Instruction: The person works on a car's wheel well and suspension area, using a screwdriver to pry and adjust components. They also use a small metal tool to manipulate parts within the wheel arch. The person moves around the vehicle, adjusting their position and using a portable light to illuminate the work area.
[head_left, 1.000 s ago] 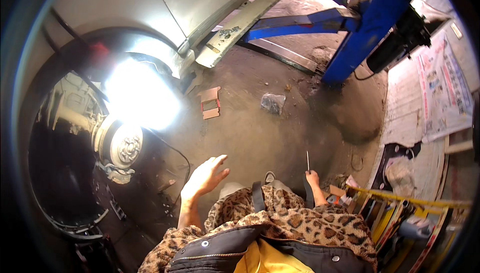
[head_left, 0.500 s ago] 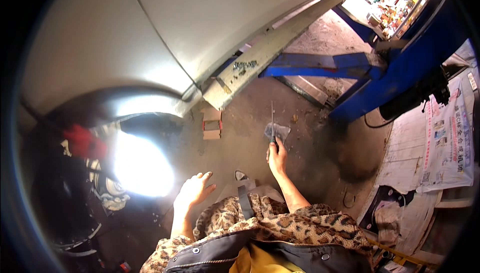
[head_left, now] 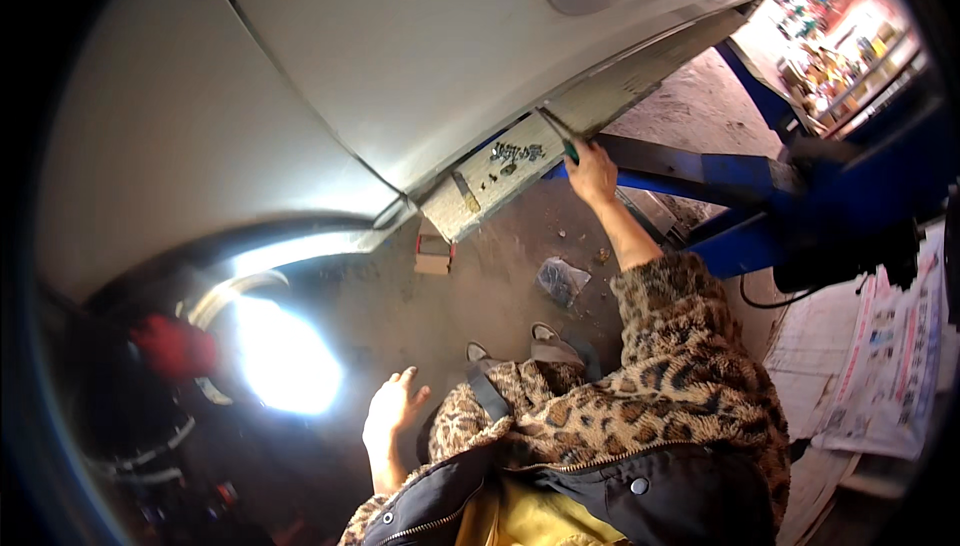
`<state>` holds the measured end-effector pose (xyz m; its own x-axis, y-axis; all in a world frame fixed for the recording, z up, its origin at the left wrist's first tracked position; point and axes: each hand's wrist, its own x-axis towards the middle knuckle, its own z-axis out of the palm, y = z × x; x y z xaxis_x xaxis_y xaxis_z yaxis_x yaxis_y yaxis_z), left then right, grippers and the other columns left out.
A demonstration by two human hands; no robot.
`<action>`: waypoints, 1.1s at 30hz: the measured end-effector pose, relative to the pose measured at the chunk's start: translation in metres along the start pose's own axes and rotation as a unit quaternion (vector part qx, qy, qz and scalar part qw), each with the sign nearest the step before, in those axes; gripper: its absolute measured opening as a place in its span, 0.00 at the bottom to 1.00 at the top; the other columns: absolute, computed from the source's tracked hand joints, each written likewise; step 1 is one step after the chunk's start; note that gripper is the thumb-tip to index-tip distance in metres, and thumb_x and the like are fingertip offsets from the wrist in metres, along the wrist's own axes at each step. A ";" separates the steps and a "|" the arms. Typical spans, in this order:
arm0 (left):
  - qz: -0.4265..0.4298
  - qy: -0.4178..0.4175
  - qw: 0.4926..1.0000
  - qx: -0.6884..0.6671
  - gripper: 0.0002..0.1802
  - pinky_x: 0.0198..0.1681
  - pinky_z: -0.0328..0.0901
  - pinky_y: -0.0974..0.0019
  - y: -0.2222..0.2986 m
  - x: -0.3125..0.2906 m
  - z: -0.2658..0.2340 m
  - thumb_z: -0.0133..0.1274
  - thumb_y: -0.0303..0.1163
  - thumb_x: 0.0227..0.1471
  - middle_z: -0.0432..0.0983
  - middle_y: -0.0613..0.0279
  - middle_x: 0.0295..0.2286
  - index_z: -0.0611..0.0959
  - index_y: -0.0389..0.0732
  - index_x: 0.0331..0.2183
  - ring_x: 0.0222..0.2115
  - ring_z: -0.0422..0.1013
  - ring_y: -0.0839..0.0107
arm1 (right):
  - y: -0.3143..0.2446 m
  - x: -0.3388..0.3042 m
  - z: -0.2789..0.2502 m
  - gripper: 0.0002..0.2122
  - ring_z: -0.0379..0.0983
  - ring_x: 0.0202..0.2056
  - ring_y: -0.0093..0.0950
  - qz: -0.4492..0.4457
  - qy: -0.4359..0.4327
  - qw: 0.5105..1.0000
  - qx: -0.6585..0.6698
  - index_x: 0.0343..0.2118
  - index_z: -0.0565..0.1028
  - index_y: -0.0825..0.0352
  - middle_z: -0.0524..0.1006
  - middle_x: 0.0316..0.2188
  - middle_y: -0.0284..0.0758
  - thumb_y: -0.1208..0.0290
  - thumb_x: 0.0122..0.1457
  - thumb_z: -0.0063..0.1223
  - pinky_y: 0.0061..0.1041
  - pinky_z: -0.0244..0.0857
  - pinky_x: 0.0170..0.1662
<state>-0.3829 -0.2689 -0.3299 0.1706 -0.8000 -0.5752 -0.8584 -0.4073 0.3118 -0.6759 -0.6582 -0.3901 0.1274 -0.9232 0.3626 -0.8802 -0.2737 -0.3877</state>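
My right hand [head_left: 594, 176] is wrapped round the green handle of a screwdriver [head_left: 556, 127]. It reaches out over the pale, worn ledge [head_left: 500, 186] below the car's side, and the shaft points in toward the car body [head_left: 330, 56]; whether the tip touches the ledge I cannot tell. Beside the shaft, a pile of small metal fasteners [head_left: 518, 153] lies on the ledge, with a short flat tool or strip [head_left: 465, 192] nearer its end. My left hand [head_left: 395, 408] hangs low by the left of my lap, fingers apart, nothing in it.
Blue lift arms [head_left: 690, 174] extend from the right under the car. On the floor are a small open red box [head_left: 434, 252] and a clear plastic bag [head_left: 562, 281]. A glaring white light [head_left: 290, 356] fills the wheel area, next to a red blurred thing [head_left: 175, 346].
My right hand has carried the screwdriver up and forward from above the floor bag to the ledge. My left hand has shifted slightly right and down. The view has tilted a little.
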 end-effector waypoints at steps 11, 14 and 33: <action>-0.071 0.014 0.981 -0.182 0.27 0.46 0.67 0.60 0.080 -0.036 0.079 0.54 0.42 0.52 0.73 0.46 0.42 0.71 0.39 0.51 0.43 0.72 0.55 | 0.013 0.028 0.024 0.24 0.68 0.44 0.44 -0.059 -0.002 0.998 0.022 0.49 0.69 0.64 0.69 0.44 0.46 0.62 0.49 0.56 0.40 0.68 0.41; -0.095 0.005 0.982 -0.165 0.27 0.47 0.66 0.60 0.101 -0.030 0.088 0.54 0.41 0.52 0.73 0.47 0.43 0.71 0.39 0.51 0.44 0.71 0.55 | 0.024 0.027 0.020 0.24 0.68 0.44 0.44 -0.078 0.004 0.996 0.031 0.50 0.68 0.66 0.70 0.42 0.48 0.59 0.51 0.54 0.40 0.67 0.41; -0.074 0.040 0.983 -0.162 0.27 0.48 0.64 0.57 0.135 -0.018 0.074 0.51 0.44 0.51 0.71 0.46 0.42 0.71 0.40 0.51 0.44 0.68 0.50 | -0.104 -0.052 0.030 0.15 0.77 0.25 0.40 -0.187 -0.104 0.966 0.142 0.35 0.75 0.65 0.78 0.27 0.42 0.58 0.56 0.51 0.36 0.70 0.28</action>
<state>-0.5377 -0.2764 -0.3334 0.3303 -0.7479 -0.5759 -0.6247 -0.6306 0.4606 -0.5775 -0.5902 -0.3942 0.5272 -0.7721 0.3547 -0.5976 -0.6337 -0.4913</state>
